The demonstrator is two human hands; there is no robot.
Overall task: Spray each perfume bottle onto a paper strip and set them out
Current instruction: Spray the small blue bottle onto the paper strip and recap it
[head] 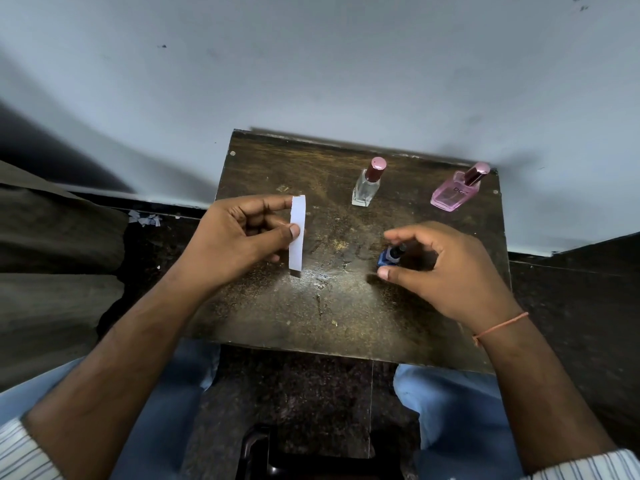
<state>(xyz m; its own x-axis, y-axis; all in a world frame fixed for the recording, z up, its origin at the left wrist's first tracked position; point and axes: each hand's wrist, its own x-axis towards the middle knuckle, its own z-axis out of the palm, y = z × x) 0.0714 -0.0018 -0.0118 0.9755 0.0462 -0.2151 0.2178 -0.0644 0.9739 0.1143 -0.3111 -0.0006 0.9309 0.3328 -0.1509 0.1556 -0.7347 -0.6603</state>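
On a scuffed dark desk against a pale wall, the left hand pinches a paper strip upright. The right hand curls loosely over a blue bottle, grip unclear; a clear bottle and pink bottle stand far right.

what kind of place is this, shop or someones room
Probably a plain room at home, not a shop: a small worn wooden table pushed against a bare wall, a dark speckled floor, and no counter or shelves.

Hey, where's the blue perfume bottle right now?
In the head view, the blue perfume bottle stands on the table, right of centre, under the curled right hand, nearer the person than the clear bottle.
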